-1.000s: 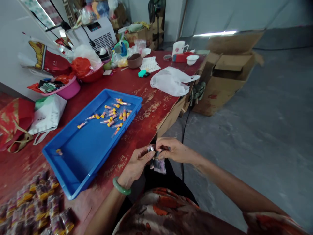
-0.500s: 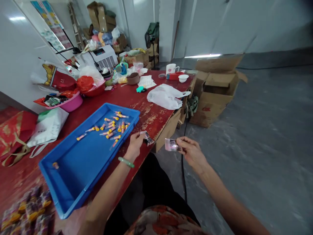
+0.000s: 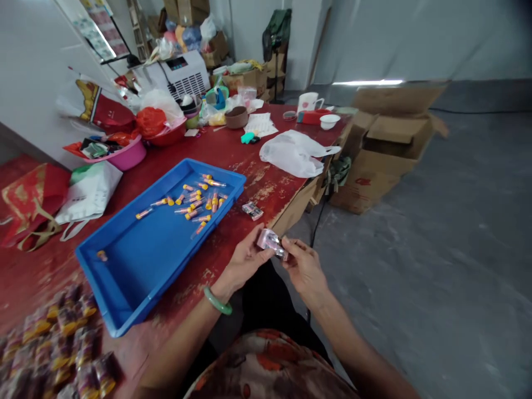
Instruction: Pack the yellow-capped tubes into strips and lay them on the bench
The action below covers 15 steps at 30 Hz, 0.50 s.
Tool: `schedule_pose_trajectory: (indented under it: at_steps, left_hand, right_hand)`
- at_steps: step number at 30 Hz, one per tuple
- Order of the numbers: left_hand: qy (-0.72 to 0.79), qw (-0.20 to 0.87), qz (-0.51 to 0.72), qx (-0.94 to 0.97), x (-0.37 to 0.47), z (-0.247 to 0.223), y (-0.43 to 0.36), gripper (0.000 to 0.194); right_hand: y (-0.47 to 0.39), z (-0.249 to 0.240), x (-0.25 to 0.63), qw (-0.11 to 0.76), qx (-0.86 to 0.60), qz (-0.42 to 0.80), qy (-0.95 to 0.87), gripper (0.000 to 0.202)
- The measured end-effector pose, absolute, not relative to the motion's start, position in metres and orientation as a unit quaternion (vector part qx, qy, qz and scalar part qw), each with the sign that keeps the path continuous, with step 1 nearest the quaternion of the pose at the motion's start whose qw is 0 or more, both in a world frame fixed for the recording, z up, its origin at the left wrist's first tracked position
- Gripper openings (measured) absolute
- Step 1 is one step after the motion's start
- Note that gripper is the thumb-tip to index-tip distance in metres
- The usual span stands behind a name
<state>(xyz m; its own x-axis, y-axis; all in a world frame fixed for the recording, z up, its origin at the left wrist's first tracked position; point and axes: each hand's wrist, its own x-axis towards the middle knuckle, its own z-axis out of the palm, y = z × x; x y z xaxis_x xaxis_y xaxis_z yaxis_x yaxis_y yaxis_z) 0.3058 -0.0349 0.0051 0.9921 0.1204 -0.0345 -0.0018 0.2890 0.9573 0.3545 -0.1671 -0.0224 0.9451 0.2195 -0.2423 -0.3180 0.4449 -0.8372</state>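
Note:
Both hands meet in front of me, just off the table's edge, around a small shiny plastic packet. My left hand pinches its left side between thumb and fingers, with a green bangle on that wrist. The packet's right end is gripped by my right hand. A second small packet or stack of packets lies on the red table, just beyond my left hand. To the left is a blue tray holding several small clear tubes with yellow caps.
Several wrapped yellow-ended pieces are heaped at the table's near left. A white plastic bag lies farther back, near a mug and a white bowl. An open cardboard box stands on the floor at right.
My left hand has let go of the packet on the table and come across to the packet in my right hand. The right hand has moved left, and the view has shifted.

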Motion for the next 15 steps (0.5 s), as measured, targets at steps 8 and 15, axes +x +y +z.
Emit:
schedule_pose_trajectory:
  at_steps: [8, 15]
  left_hand:
    - [0.108, 0.917, 0.054, 0.38, 0.268, 0.013, -0.012, 0.048]
    - [0.191, 0.905, 0.031, 0.378, 0.246, 0.011, -0.002, 0.035]
  right_hand:
    - [-0.163, -0.011, 0.317, 0.698, -0.684, 0.039, -0.209, 0.03]
    - [-0.155, -0.005, 0.325, 0.418, -0.705, -0.201, -0.536, 0.029]
